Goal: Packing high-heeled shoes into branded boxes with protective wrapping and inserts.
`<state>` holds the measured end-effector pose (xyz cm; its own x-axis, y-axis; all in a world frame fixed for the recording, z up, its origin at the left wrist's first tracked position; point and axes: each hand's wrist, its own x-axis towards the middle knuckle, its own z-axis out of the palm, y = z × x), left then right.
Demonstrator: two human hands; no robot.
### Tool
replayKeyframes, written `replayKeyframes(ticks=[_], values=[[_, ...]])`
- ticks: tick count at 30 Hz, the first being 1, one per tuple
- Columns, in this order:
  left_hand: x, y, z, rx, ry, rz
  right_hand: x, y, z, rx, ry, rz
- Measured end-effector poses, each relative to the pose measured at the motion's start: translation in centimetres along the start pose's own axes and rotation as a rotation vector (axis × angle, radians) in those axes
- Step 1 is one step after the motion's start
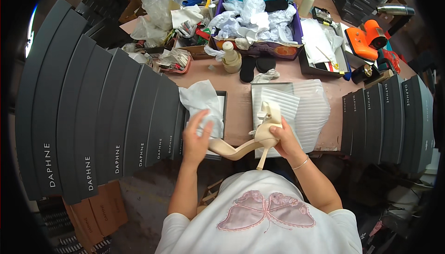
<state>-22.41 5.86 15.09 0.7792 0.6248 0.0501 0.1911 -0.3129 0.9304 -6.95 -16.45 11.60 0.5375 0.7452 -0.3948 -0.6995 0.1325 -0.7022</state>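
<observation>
A cream high-heeled sandal [264, 136] with an ankle strap is tilted above the table's front edge, its slim heel pointing down. My right hand [286, 139] is closed around its heel end, thumb on the side. The toe end reaches over to my left hand [197, 136], whose fingers are outstretched and apart; whether that palm touches the toe is hard to tell. Behind my left fingers, white tissue paper [202, 97] spills over an open dark box [225, 115]. Under the sandal lies another open box [257, 88] holding white ribbed padding sheets [313, 110].
Tall rows of dark shoeboxes stand at left [99, 110] and right [394, 119]. Across the back are a purple carton [278, 50] of crumpled tissue, a cream bottle [231, 59], black pads [265, 64], a pink basket [183, 66] and an orange tool [361, 43].
</observation>
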Motion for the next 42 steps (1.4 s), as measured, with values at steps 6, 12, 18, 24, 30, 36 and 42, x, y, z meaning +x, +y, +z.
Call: replayKeyframes(ticks=[6, 12, 18, 24, 30, 36, 42], values=[[-4.9, -5.7, -0.4, -0.758, 0.058, -0.572, -1.4, -0.6, -0.8, 0.014, 0.011, -0.133], [-5.0, -3.2, 3.1, -1.122, 0.041, -0.589, -2.9, -1.1, -1.5, -0.114, -0.193, -0.239], [-3.3, -1.0, 2.8, -1.31, 0.109, -0.341, -5.8, -1.1, -2.0, -0.774, -0.38, -0.348], [-1.6, -1.3, 3.4, -1.359, 0.062, -0.301, -7.0, -0.6, -0.6, -1.04, -0.32, -0.626], [1.4, -9.3, 3.7, -0.677, -0.239, -0.547, -7.9, -1.1, -1.8, -0.988, -0.385, -0.226], [15.4, -13.2, -3.1, 0.813, -0.083, -0.223, -9.3, 0.5, -6.0, -0.426, -0.214, -0.259], [15.6, -12.9, -2.1, 0.499, -0.091, -0.031, -10.5, -2.3, -5.5, -0.085, -0.027, -0.226]])
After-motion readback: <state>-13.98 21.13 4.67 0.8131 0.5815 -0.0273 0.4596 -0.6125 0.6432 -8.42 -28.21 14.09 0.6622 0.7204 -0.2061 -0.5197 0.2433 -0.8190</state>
